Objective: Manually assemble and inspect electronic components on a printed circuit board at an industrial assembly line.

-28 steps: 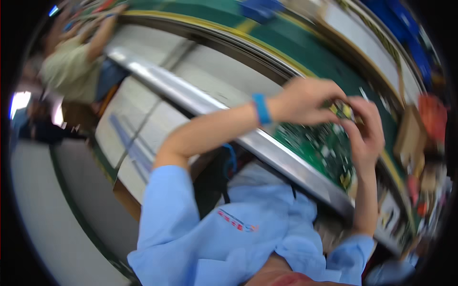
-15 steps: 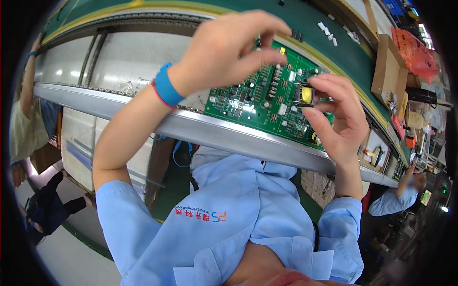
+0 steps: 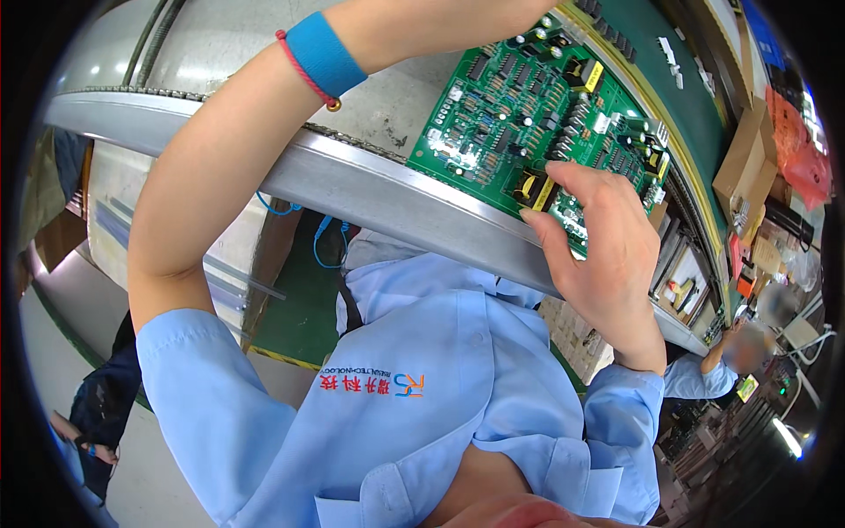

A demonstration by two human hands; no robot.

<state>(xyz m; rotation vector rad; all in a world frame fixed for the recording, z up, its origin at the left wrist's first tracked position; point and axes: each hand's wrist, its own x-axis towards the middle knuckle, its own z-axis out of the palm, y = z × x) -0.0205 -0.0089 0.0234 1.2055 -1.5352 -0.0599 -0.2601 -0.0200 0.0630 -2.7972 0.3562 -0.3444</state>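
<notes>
A green circuit board [image 3: 422, 158], crowded with small parts, lies across the metal rails in front of me. At its near edge my right hand [image 3: 607, 242] pinches a small black-and-yellow transformer [image 3: 531, 190] between thumb and forefinger, low against the board. Whether its pins sit in the board cannot be seen. Another yellow-and-black transformer [image 3: 584, 76] stands near the board's far edge. My left hand [image 3: 493, 16] reaches past the far side of the board and is cut off by the upper edge of the picture, so its fingers are hidden.
A silver rail [image 3: 352, 180] runs along my side of the line. Beyond the board, a green work surface [image 3: 647, 26] holds white connectors [image 3: 671, 62] and black parts. To the right are a cardboard box [image 3: 744, 163], a red plastic bag [image 3: 797, 145] and a co-worker [image 3: 700, 377].
My right hand has lowered the transformer from above the board onto its near edge. My left hand has moved from over the board to beyond it, partly out of the picture.
</notes>
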